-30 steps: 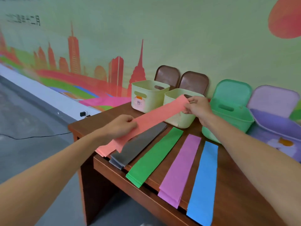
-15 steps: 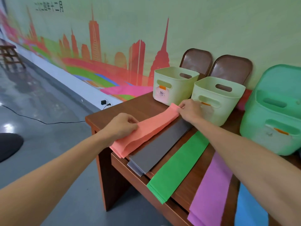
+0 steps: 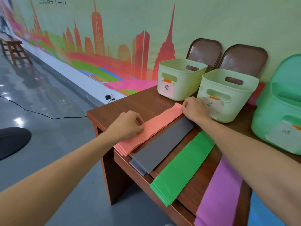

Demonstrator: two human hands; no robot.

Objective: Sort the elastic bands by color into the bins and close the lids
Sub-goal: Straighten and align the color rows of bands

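Observation:
Flat elastic bands lie side by side across the brown table (image 3: 130, 105): salmon pink (image 3: 156, 123), grey (image 3: 164, 142), green (image 3: 182, 165), purple (image 3: 218, 190) and a blue one (image 3: 259, 212) at the right edge. My left hand (image 3: 127, 126) pinches the salmon band near its middle. My right hand (image 3: 195, 111) grips that band's far end, down at the table in front of the bins. Two pale yellow bins (image 3: 179, 77) (image 3: 228, 95) stand open at the back, with a green bin (image 3: 276, 121) to their right.
Two brown lids (image 3: 203, 51) (image 3: 244, 59) lean on the wall behind the yellow bins; a green lid (image 3: 291, 67) stands behind the green bin. The bands' near ends hang over the table's front edge. A wooden stool (image 3: 14, 49) and a floor cable (image 3: 48, 115) are to the left.
My right hand has lowered the salmon band's far end from above the second yellow bin down to the table. The view has swung left and closer.

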